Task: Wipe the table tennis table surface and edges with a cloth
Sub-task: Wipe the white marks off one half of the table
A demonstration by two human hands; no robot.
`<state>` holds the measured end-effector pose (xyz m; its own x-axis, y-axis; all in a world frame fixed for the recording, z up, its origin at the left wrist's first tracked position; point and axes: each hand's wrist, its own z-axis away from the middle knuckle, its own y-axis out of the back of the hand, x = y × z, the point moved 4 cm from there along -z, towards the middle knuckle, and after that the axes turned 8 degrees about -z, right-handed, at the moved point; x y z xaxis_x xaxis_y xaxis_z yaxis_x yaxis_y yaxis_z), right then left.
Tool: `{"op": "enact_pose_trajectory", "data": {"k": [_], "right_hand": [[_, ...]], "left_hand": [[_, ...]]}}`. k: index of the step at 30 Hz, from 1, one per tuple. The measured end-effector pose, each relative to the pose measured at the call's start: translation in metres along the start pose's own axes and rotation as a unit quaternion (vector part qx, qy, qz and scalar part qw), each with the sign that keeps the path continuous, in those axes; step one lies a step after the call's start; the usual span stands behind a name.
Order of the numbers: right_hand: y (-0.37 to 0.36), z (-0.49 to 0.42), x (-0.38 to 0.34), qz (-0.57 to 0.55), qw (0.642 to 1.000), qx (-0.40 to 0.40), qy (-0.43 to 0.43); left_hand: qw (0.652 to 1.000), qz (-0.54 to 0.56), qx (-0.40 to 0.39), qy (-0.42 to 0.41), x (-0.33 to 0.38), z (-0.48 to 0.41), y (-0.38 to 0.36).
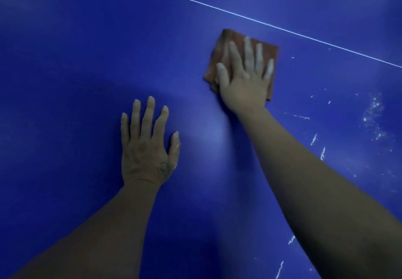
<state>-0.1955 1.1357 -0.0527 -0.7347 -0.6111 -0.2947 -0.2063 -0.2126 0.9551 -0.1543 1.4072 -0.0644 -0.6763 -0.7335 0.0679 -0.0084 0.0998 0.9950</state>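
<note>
Table surface (pixel 65 61): blue, fills all I can see; both hands lie on it.
White line (pixel 269 24): thin, crossing the far side from top centre down to the right edge.
White smears (pixel 373 115): streaks and specks I see scattered along the right side.
Left hand (pixel 145 148): flat on bare table, fingers straight and spread wide, near left, well apart from the cloth.
Right hand (pixel 245 78): flat, fingers straight, pressing down on the cloth, farther right.
Cloth (pixel 220 50): brown, folded square, under the right hand, near the white line without touching it.
</note>
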Motion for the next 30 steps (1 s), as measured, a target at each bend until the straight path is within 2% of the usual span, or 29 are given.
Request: {"op": "enact_pose_trajectory", "data": {"k": [3, 5, 11, 15, 17, 21, 25, 27, 30], "right_hand": [[0.009, -0.011, 0.017, -0.018, 0.996, -0.03, 0.085], [0.024, -0.025, 0.055, -0.004, 0.997, -0.022, 0.072], [0.062, -0.025, 0.18, -0.005, 0.986, 0.017, -0.165], [0.057, -0.009, 0.165, -0.021, 0.967, 0.032, -0.251], [0.045, 0.0, 0.13, -0.01, 0.978, 0.028, -0.208], [0.02, 0.027, 0.06, -0.018, 1.0, -0.011, -0.023], [0.026, 0.045, 0.082, 0.001, 0.995, -0.038, 0.09], [0.042, 0.047, 0.123, 0.011, 0.999, -0.024, 0.043], [0.064, 0.057, 0.191, 0.0, 0.992, -0.008, -0.129]], "left_hand": [[1.0, 0.004, 0.003, 0.0, 0.001, 0.001, 0.001], [1.0, 0.011, 0.005, 0.004, 0.002, 0.0, 0.003], [1.0, 0.023, -0.005, 0.008, 0.005, -0.001, 0.007], [1.0, 0.021, -0.008, 0.006, 0.005, 0.0, 0.008], [1.0, 0.018, -0.009, 0.006, 0.005, 0.0, 0.009], [1.0, 0.009, -0.009, 0.003, 0.006, 0.0, 0.01], [1.0, 0.007, -0.014, 0.002, 0.006, 0.0, 0.012], [1.0, 0.005, -0.02, 0.0, 0.006, 0.001, 0.014], [1.0, 0.001, -0.031, -0.001, 0.008, 0.002, 0.014]]}}
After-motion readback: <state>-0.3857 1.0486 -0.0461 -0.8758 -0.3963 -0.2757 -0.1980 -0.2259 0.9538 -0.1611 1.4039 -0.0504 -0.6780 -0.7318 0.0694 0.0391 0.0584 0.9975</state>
